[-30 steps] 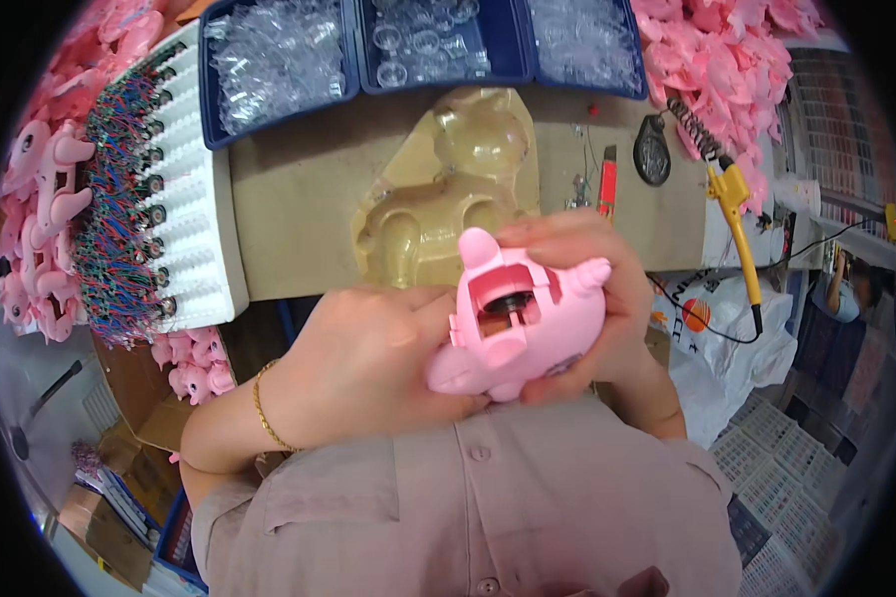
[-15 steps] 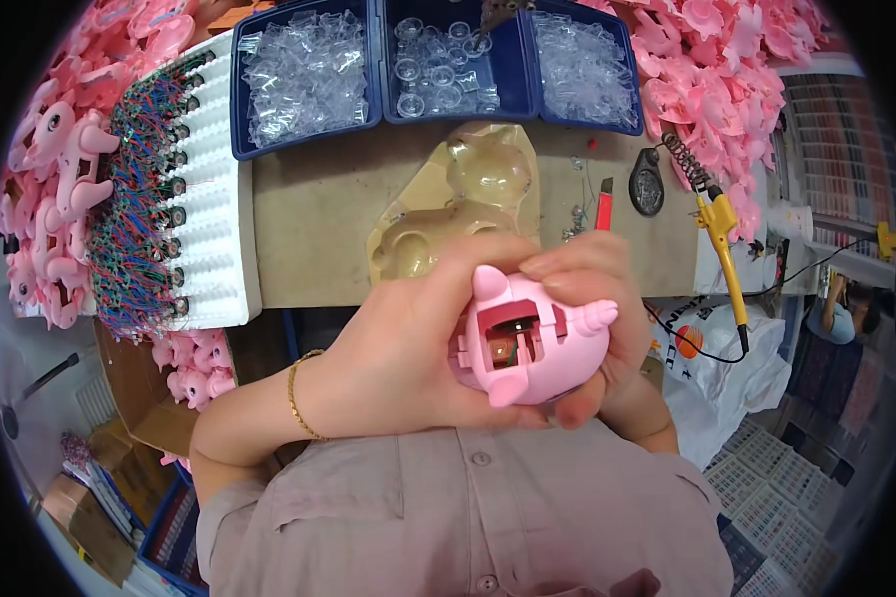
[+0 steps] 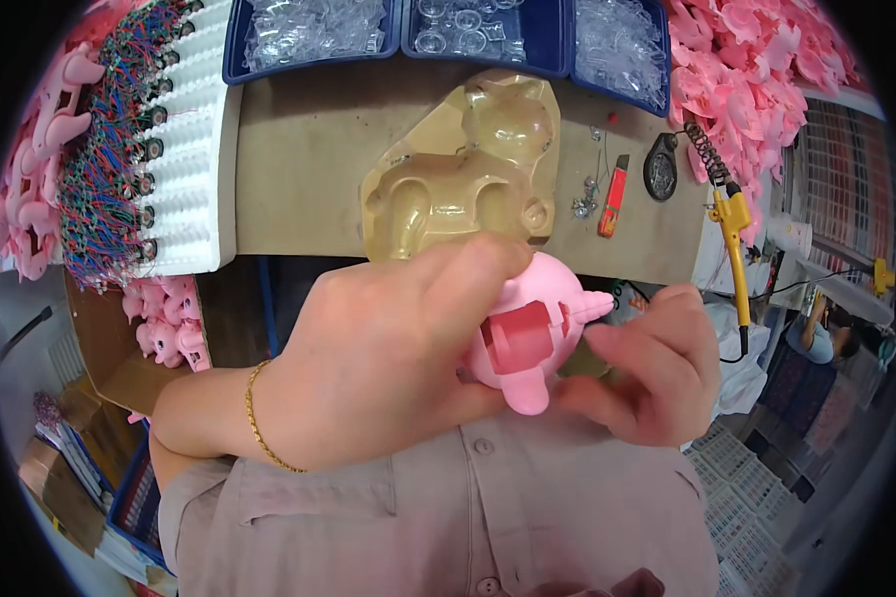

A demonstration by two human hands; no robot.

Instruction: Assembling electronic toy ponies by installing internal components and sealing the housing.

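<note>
left hand (image 3: 368, 368): wrapped over the pink plastic toy body (image 3: 528, 333) from the left, fingertips curled across its top; clamped on it. Thin gold bracelet (image 3: 259, 423) on the wrist.
right hand (image 3: 647, 373): closed on the toy's right side, thumb and forefinger pinching near the small pointed ear or horn.
toy position: held up close to the chest, above the shirt front, just short of the bench edge; the open rectangular compartment on its underside faces the camera.
step in hand: looks like seating or checking something in that compartment. To do it well, I'd keep the left hand as the fixed clamp, let the right do only the fine work, keep the opening tilted toward the eyes, and press evenly so the thin shell doesn't flex.
clear moulded cradle (image 3: 463, 169): 1, animal-shaped, on the cardboard-topped bench (image 3: 299, 159) just beyond the hands, empty.
small loose parts (image 3: 585, 204): a little metallic cluster right of the cradle; count can't be told.
red-orange lighter-like tool (image 3: 612, 197): 1.
dark round tag (image 3: 659, 169): 1.
yellow-handled soldering iron (image 3: 732, 224): 1, at the right bench edge, cord trailing down.
white foam rack (image 3: 184, 139): 1, rows of wired components (image 3: 105, 159) along its left; too many to count.
blue trays (image 3: 309, 35): 3 in view, holding clear plastic pieces.
pink toy shells (image 3: 757, 70): heaps far right, far left, and in a box under the bench; uncountable.
</note>
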